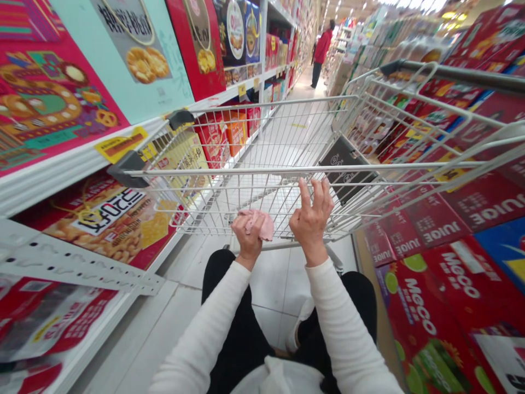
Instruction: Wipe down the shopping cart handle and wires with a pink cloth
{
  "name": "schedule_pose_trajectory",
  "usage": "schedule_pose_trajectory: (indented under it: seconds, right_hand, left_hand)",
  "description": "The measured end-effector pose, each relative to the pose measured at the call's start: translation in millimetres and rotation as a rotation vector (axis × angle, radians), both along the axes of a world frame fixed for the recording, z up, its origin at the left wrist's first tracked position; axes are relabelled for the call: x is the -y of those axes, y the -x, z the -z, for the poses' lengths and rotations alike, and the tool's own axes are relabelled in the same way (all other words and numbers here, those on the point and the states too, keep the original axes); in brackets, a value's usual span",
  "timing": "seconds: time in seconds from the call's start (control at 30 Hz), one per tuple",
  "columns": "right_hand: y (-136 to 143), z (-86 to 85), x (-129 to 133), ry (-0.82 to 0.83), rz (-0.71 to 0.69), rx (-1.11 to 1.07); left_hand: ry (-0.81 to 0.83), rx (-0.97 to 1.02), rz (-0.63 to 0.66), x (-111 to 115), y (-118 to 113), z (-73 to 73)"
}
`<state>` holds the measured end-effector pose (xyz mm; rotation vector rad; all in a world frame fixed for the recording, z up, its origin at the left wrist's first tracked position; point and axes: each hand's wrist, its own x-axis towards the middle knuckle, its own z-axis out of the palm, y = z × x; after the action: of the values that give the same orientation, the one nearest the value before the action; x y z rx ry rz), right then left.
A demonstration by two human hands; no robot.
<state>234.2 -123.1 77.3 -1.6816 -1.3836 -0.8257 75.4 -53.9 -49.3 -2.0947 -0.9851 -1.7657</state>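
Note:
A wire shopping cart (254,171) stands side-on in front of me, with a grey upper rail and thin metal bars. In my left hand (247,241) is a crumpled pink cloth (262,223), held against the lower bars of the cart's near side. My right hand (310,219) is raised at the same side, fingers spread and slightly bent, their tips at the bars just under the rail. Its palm is hidden from me. A dark grey panel (348,167) with white round symbols sits inside the cart, right of that hand.
Shelves (82,139) of boxed snacks run along the left. On the right, red drink cartons (426,295) are stacked close to my knee. A person in a red jacket (323,46) stands farther down the aisle. White floor tiles (270,273) lie under the cart.

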Motion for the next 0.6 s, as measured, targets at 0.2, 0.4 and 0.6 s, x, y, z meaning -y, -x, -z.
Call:
schedule_pose_trajectory:
  seconds: [0.2, 0.4, 0.6]
  right_hand:
    - [-1.0, -2.3, 4.5, 0.020, -0.016, 0.020]
    - [3.4, 23.0, 10.3, 0.013, 0.009, 0.046]
    - [16.4, 73.0, 17.1, 0.243, -0.032, 0.010]
  left_hand:
    - [-0.074, -0.082, 0.072, 7.3, -7.9, 14.1]
    - [-0.035, -0.064, 0.133, 14.8, -0.4, 10.1]
    - [-0.106, 0.010, 0.137, 3.1, -21.2, -30.9]
